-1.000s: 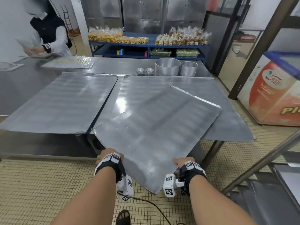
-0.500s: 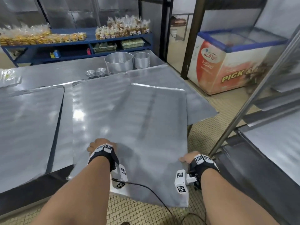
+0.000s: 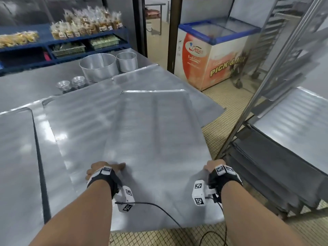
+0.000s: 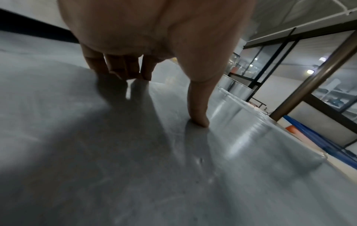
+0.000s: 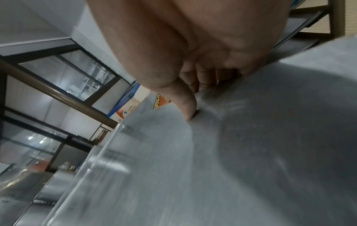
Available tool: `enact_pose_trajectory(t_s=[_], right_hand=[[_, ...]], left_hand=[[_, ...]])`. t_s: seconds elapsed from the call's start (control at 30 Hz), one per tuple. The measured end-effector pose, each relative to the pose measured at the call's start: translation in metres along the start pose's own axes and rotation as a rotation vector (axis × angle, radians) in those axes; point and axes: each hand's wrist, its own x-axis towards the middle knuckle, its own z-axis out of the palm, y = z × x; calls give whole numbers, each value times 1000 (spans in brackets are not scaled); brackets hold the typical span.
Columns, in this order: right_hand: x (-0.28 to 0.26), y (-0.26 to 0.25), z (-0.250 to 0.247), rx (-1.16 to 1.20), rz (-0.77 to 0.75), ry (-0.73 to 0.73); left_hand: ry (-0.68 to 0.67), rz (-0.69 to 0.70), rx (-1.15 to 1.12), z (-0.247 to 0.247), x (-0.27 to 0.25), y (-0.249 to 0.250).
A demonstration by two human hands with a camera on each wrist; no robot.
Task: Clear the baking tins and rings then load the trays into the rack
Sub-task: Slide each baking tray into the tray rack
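My left hand (image 3: 104, 170) grips the near left edge of the flat metal baking tray (image 3: 156, 148), thumb (image 4: 199, 116) pressed on top and the other fingers curled under its edge. My right hand (image 3: 213, 166) holds the near right edge the same way, thumb (image 5: 186, 107) on the top face and fingers wrapped beneath. The tray fills the middle of the frame, carried level, its far end over another tray (image 3: 85, 121) that lies on the steel table (image 3: 26, 91). A third tray (image 3: 16, 166) lies at the left edge. Toward the upper middle, two round baking tins (image 3: 98, 67) stand side by side on the table, with small foil cups (image 3: 71, 84) just left of them. The tray rack (image 3: 276, 157) stands at the right, trays already in its slots. A chest freezer (image 3: 213, 57) sits in the upper right.
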Motion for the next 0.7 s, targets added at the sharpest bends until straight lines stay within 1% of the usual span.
enact_pose_trajectory(t_s=[0.03,0.07,0.13,0.17,0.2,0.27,0.33,0.43,0.57,0.7], right_hand=[[1,0,3,136,76,3],[0,1,4,255,104,-20],[3,5,11,286,148,36],[8,7,12,342,187,77],[8,7,14,368,195,83],[3,7,15,377,169,84],[-6,5,13,400,175,85],[-13,3,7,406,146,88],[-23,-1,5,371,68,80],[-38,-9,7,353,-53,48]], left_hand=[[-27,-33,2,-3,1,-2],[-23,-36,-2,-1,10,-5],[-16,-48,-36,1,21,-10],[7,-38,-50,0,20,-11],[32,-46,-93,-1,19,-13],[70,-41,-189,-9,5,-16],[119,-34,-262,-16,-10,-19],[185,-48,-331,-31,-48,-23],[274,-95,-367,-45,-81,-40],[357,-144,-412,-56,-103,-68]])
